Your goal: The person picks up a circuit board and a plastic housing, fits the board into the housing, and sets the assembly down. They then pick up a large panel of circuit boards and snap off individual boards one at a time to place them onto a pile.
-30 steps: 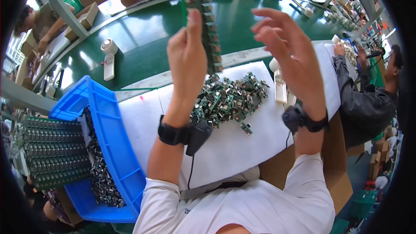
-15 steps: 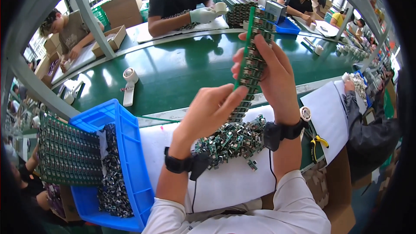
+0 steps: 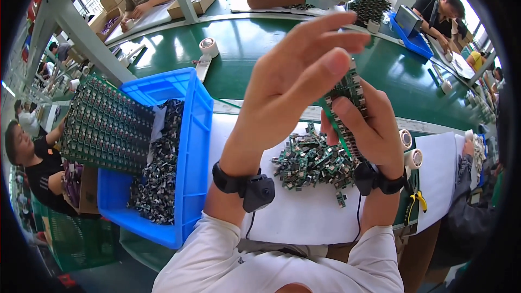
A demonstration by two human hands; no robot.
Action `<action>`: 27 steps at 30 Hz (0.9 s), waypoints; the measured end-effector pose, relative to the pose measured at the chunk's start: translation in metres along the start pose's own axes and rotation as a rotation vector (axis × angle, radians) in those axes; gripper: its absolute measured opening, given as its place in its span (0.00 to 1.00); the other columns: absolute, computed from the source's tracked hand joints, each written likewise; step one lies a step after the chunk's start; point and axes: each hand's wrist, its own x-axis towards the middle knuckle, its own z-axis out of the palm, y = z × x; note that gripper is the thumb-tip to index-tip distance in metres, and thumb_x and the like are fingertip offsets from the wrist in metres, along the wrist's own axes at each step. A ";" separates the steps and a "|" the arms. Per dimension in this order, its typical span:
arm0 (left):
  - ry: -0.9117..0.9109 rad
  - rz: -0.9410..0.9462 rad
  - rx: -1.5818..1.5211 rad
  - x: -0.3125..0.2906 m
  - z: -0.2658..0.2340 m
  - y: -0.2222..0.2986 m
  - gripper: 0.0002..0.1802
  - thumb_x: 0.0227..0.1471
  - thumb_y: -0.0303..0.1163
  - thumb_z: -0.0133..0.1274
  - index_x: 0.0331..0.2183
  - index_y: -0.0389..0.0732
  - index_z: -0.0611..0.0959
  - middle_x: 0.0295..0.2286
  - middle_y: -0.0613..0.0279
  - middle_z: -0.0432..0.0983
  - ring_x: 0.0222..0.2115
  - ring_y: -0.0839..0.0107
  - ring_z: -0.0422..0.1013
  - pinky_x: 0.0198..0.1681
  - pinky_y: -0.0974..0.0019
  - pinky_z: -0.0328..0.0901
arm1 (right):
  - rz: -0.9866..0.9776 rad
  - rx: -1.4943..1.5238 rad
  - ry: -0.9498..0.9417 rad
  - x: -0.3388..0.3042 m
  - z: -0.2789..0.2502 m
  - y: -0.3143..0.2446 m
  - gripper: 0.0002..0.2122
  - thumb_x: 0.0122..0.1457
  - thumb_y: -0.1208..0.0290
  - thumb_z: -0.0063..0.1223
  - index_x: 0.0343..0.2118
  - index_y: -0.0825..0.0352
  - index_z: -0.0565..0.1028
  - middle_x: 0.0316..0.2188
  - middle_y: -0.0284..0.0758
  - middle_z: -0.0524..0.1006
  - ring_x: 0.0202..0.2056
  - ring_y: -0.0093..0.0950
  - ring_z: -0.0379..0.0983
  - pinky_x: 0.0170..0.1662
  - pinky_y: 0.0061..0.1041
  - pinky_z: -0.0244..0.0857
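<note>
A heap of small circuit boards (image 3: pixel 315 160) lay on a white sheet (image 3: pixel 293 222). Above the heap, the right hand (image 3: pixel 374 127) gripped a long board strip (image 3: pixel 347 89), its thumb lying across the components. Left of that strip, over the heap's far side, the left hand (image 3: pixel 285 89) was raised with fingers apart; contact with the strip could not be told. One small board (image 3: pixel 341 199) lay off the heap's near edge. To the heap's left stood a blue bin (image 3: pixel 192 157) with dark loose pieces (image 3: pixel 157 184) and a large bank of green boards (image 3: pixel 106 125). Yellow-handled pliers (image 3: pixel 419 201) lay to the heap's right. Beyond the heap stretched a green tabletop (image 3: pixel 233 38).
</note>
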 end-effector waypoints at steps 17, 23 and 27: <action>0.073 -0.159 -0.187 -0.005 0.003 -0.013 0.23 0.69 0.38 0.37 0.54 0.30 0.74 0.41 0.47 0.80 0.39 0.63 0.79 0.44 0.66 0.72 | -0.256 -0.550 0.155 0.001 0.007 0.003 0.13 0.64 0.71 0.53 0.46 0.75 0.71 0.21 0.34 0.77 0.19 0.23 0.74 0.23 0.21 0.65; -0.131 -0.257 -0.113 -0.004 0.004 -0.001 0.19 0.67 0.32 0.44 0.53 0.30 0.75 0.41 0.48 0.80 0.39 0.63 0.79 0.44 0.66 0.73 | 0.052 -0.215 0.039 -0.009 -0.012 -0.009 0.14 0.64 0.70 0.55 0.47 0.73 0.70 0.21 0.34 0.78 0.20 0.23 0.76 0.23 0.22 0.67; 0.074 -0.092 0.007 -0.008 0.008 -0.015 0.18 0.64 0.30 0.48 0.52 0.31 0.76 0.40 0.50 0.81 0.40 0.65 0.79 0.46 0.66 0.72 | -0.396 -0.612 0.178 0.002 0.002 0.015 0.16 0.61 0.67 0.59 0.45 0.72 0.70 0.22 0.41 0.77 0.19 0.38 0.75 0.22 0.29 0.67</action>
